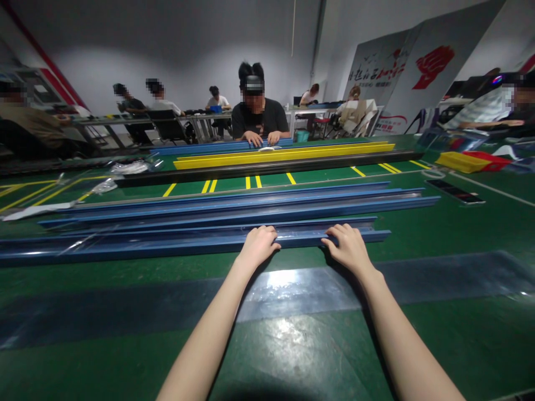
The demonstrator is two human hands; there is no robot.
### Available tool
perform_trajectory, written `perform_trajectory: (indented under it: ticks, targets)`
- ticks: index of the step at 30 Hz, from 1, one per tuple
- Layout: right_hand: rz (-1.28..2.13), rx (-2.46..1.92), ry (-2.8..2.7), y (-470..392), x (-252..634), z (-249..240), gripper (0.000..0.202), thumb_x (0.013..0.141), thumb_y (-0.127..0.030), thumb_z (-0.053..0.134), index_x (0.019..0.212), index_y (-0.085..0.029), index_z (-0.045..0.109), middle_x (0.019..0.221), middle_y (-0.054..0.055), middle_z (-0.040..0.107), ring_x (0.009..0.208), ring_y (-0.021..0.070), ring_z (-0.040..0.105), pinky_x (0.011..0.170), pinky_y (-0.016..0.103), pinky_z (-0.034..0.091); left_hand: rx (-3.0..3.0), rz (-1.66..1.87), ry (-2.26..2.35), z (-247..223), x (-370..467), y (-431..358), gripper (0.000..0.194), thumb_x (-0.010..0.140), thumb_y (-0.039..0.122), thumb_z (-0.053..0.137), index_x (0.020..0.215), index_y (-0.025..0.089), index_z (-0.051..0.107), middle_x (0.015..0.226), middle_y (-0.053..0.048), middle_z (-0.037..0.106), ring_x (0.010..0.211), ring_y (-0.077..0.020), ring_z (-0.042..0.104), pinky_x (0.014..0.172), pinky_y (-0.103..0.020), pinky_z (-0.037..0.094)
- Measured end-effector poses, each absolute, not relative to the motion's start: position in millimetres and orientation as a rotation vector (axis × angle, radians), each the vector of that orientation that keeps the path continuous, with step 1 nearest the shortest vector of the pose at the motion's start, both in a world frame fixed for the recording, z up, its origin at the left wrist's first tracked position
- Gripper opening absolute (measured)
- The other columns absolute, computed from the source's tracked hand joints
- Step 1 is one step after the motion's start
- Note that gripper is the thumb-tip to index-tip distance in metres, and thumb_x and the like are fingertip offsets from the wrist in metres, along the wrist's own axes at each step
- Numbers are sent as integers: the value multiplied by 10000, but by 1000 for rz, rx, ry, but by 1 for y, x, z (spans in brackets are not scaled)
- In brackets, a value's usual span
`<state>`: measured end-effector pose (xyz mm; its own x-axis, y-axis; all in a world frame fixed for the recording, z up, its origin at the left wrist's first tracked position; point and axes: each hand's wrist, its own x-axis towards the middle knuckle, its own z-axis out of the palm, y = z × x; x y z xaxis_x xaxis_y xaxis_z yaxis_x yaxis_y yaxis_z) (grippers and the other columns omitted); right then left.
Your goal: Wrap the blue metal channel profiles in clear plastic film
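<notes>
Hands rest side by side on the nearest blue rail (188,245) at the near edge of the green table (292,345) — our left hand (258,246) and right hand (349,248) both curl their fingers over its top, gripping it. We judge a hold just set; any next move calls for both hands acting evenly — the rail is long.

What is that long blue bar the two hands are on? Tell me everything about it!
The nearest blue bar is a long, thin, glossy strip, maybe plastic or painted metal. It lies flat across the green table, stretching left past the picture's edge. The left hand and the right hand both rest on its near edge, fingers curled over it. More blue bars lie just behind it.
</notes>
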<state>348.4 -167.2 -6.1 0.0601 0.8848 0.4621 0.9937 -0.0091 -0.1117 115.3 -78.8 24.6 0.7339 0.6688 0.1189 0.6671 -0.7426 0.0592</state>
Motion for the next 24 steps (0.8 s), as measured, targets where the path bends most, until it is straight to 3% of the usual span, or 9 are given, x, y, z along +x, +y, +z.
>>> perform_trajectory:
  ticks: [4, 9, 24]
  targets:
    - [-372, -1898, -1902, -165, 338, -8, 248, 814, -418, 497, 798, -191, 594, 843, 46, 644, 838, 204, 503, 739, 319, 284, 2916, 207, 1098, 25, 115, -79, 149, 786, 325, 586, 791, 186, 640, 934, -37, 659, 908, -204, 572, 761, -287, 421]
    - [-310, -1843, -1990, -159, 317, -14, 256, 852, -399, 448, 888, -176, 569, 874, 57, 644, 845, 191, 529, 755, 309, 287, 2914, 149, 1139, 28, 115, -79, 180, 798, 342, 566, 819, 183, 649, 919, -53, 673, 909, -211, 585, 746, -283, 415]
    - [-234, -1945, -1938, -152, 311, -13, 226, 818, -388, 485, 811, -176, 562, 802, 60, 635, 779, 191, 556, 736, 286, 321, 2889, 92, 1204, 25, 115, -79, 232, 814, 378, 527, 905, 205, 653, 893, -62, 669, 880, -204, 593, 736, -271, 415]
